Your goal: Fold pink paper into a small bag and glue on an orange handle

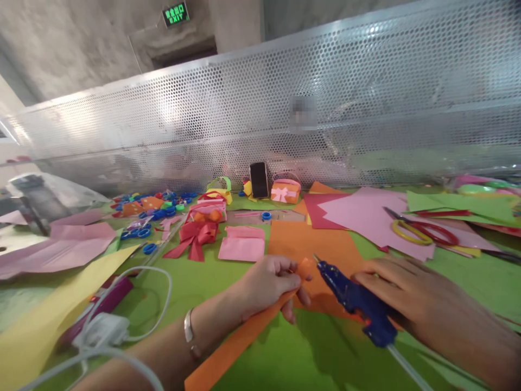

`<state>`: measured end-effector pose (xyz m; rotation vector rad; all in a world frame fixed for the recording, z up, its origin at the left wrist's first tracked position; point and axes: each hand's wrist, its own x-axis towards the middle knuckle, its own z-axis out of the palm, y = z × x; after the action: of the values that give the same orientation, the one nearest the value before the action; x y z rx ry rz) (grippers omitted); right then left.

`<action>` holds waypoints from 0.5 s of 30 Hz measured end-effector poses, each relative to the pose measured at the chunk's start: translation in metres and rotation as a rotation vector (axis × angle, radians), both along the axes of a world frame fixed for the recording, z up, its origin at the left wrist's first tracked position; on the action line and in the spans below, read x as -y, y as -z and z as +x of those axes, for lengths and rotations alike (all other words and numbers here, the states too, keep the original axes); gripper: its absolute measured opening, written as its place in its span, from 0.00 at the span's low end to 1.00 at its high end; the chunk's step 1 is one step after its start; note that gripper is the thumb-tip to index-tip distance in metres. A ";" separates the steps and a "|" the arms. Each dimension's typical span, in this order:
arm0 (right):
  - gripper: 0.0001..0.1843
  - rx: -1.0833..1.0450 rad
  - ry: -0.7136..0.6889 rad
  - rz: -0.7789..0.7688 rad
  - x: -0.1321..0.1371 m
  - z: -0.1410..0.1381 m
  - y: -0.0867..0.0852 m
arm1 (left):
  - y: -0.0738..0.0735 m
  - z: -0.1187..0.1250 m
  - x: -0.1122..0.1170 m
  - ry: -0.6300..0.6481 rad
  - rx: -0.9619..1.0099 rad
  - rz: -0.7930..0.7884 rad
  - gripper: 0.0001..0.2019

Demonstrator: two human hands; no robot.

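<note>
Between its thumb and fingers, my left hand (271, 285) pinches an orange paper strip (240, 342), whose long tail runs down toward the lower edge. The strip's far end is a folded or looped bit beyond my thumb. My right hand (419, 304) is wrapped round a dark blue hot glue gun (354, 296). Its metal nozzle points up and left, close beside the folded end; whether they touch I cannot tell. Under both lies an orange paper sheet (321, 239). A pink paper pouch (243, 243) lies behind my left hand.
Red bow (198, 238), small paper bags (285, 191) and a phone (259, 180) stand along the back. Scissors (423, 231) rest on pink paper at right. A white cable (169, 288) and purple power strip (97, 312) lie left. A perforated metal screen (252, 119) closes the far side.
</note>
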<state>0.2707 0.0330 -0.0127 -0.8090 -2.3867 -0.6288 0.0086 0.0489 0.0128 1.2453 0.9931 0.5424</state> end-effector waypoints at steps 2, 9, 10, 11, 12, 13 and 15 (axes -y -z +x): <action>0.17 -0.009 0.021 0.020 -0.002 0.002 0.001 | -0.001 0.000 0.000 -0.002 -0.009 0.007 0.07; 0.19 0.020 -0.008 0.016 0.001 0.002 0.002 | -0.004 0.000 0.000 -0.010 -0.020 0.010 0.08; 0.18 0.023 0.016 0.024 0.003 0.001 0.001 | -0.004 0.000 0.000 -0.017 -0.020 0.009 0.08; 0.18 0.027 0.036 0.034 0.005 0.000 0.001 | -0.003 0.000 0.000 -0.022 -0.020 0.006 0.08; 0.19 0.027 0.050 0.043 0.007 -0.001 0.000 | -0.003 -0.001 -0.001 -0.026 -0.021 0.002 0.08; 0.20 0.025 0.060 0.041 0.009 -0.003 0.000 | -0.003 -0.001 -0.001 -0.027 -0.021 -0.002 0.07; 0.21 0.027 0.039 0.034 0.010 -0.005 0.001 | -0.003 -0.001 -0.001 -0.026 -0.017 -0.005 0.05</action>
<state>0.2662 0.0233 -0.0140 -0.8390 -2.3829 -0.6983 0.0074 0.0502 0.0155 1.2359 1.0258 0.5498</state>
